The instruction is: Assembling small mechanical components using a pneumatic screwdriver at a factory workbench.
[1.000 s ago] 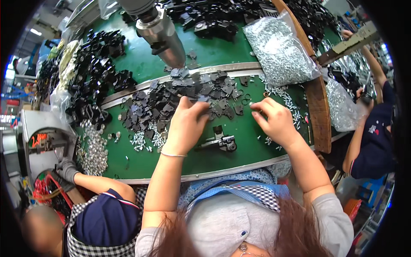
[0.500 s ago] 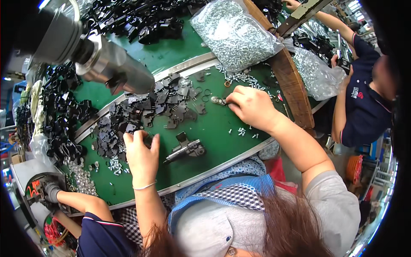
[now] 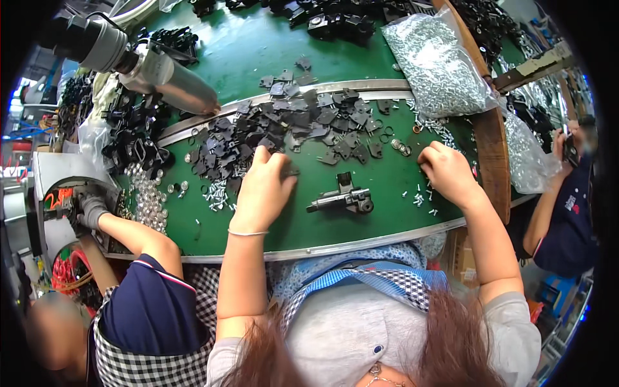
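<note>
My left hand [image 3: 261, 193] is at the near edge of a pile of black metal plates [image 3: 245, 138]. Its fingers are bent, and a small dark plate [image 3: 292, 172] shows between thumb and forefinger. My right hand [image 3: 449, 173] hovers over the green table with its fingertips pinched together; what they hold, if anything, is hidden. Just left of those fingertips lie several shiny metal rings [image 3: 401, 148]. Between my hands a dark metal assembly [image 3: 345, 198] with an upright tab lies on its side, touched by neither hand. Small silver rivets [image 3: 418, 197] are scattered below my right hand.
A clear bag of silver rivets [image 3: 438, 71] rests at the back right against a wooden board [image 3: 493, 161]. A metal cylinder [image 3: 174, 80] reaches in from the upper left. Clear round pieces [image 3: 145, 200] lie left. Co-workers sit on both sides; one's gloved hand [image 3: 92, 209] is near a machine.
The head view has shifted, so the table sits differently in the picture. My left hand has gone farther into the plates. My right fingertips have drawn slightly away from the rings.
</note>
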{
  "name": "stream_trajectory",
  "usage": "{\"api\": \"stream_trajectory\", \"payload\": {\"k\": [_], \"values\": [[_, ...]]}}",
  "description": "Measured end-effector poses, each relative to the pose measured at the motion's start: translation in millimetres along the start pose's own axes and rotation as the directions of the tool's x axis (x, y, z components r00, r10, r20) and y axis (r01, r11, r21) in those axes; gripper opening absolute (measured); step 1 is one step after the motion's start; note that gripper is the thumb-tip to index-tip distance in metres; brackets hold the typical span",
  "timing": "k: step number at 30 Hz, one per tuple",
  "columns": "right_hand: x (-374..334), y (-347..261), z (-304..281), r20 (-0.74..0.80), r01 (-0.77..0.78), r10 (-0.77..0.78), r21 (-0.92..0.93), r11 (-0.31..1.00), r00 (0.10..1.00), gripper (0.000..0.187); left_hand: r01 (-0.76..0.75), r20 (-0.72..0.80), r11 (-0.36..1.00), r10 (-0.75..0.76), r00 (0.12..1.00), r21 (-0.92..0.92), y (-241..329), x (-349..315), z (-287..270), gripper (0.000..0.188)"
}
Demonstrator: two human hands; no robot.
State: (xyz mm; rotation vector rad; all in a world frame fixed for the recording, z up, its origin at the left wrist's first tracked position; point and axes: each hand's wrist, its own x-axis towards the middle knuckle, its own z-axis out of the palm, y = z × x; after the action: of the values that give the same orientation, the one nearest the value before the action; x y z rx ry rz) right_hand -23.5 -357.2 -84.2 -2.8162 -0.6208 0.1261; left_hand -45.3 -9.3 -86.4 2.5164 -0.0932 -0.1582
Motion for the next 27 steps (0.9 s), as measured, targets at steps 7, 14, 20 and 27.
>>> {"api": "stream_trajectory", "payload": {"k": [7,14,20,27], "values": [[-3.2,-30.5,-12.8,-0.223,-0.05,0.126,0.316,0.948,0.967,0.009,-0.191,-0.287,0.944,0.268,0.92,0.27,17.1,-15.5,-13.0,0.029],[-13.1,-80.3,-20.9,0.109,-0.212,0.213,0.803,0.557,0.971,0.011,-0.242,-0.128,0.919,0.212,0.969,-0.312,73.9,-29.7,4.3,0.027],[-17.9,-87.6,-8.8,0.33,-0.363,0.209,0.92,0.147,0.92,0.016,-0.209,-0.042,0.935,0.206,0.978,-0.288,72.6,-28.4,18.8,0.027],[-7.2,-101.1,-1.7,0.355,-0.368,0.141,0.926,0.08,0.924,0.018,-0.17,-0.027,0.926,0.171,0.985,-0.338,65.9,-31.0,22.1,0.028]]}}
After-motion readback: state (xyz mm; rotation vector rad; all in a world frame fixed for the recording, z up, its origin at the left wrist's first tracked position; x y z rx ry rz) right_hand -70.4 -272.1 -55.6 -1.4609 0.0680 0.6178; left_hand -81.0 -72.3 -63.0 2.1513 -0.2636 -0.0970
